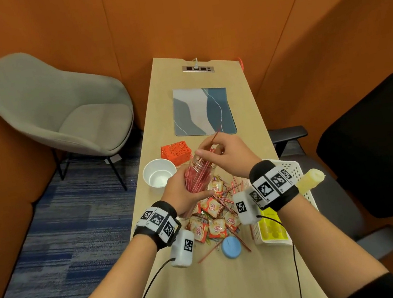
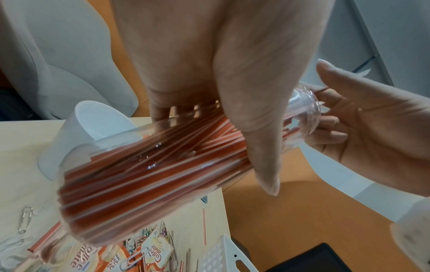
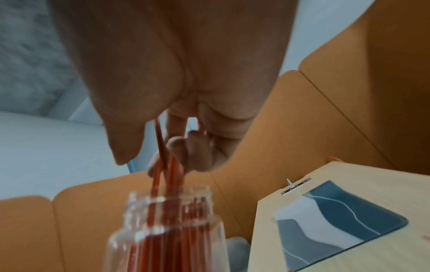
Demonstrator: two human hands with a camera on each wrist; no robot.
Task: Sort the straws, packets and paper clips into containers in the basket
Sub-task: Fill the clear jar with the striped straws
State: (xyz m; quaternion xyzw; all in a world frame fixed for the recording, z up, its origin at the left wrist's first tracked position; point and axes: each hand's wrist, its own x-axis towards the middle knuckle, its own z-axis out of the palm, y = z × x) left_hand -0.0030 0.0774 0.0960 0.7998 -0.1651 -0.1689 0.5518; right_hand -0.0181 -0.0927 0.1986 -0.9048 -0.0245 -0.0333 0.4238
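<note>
My left hand [image 1: 186, 195] grips a clear plastic jar [image 1: 200, 173] packed with red straws, tilted above the table; its thumb and palm wrap the jar [image 2: 149, 174] in the left wrist view. My right hand [image 1: 218, 151] pinches a few red straws [image 1: 214, 137] at the jar's mouth [image 3: 170, 202], their lower ends inside the neck. Under the jar lies a heap of creamer packets [image 1: 215, 224], loose straws [image 1: 231, 191] and paper clips [image 1: 217, 245]. The white basket [image 1: 290, 169] stands at the right table edge, partly hidden by my right wrist.
A white paper cup [image 1: 159, 176] and an orange perforated box [image 1: 175, 151] stand left of the jar. A blue lid [image 1: 231, 246] lies near the heap. A blue-grey mat [image 1: 202, 111] lies farther back. A yellow item [image 1: 274, 228] sits in the basket. Chairs flank the table.
</note>
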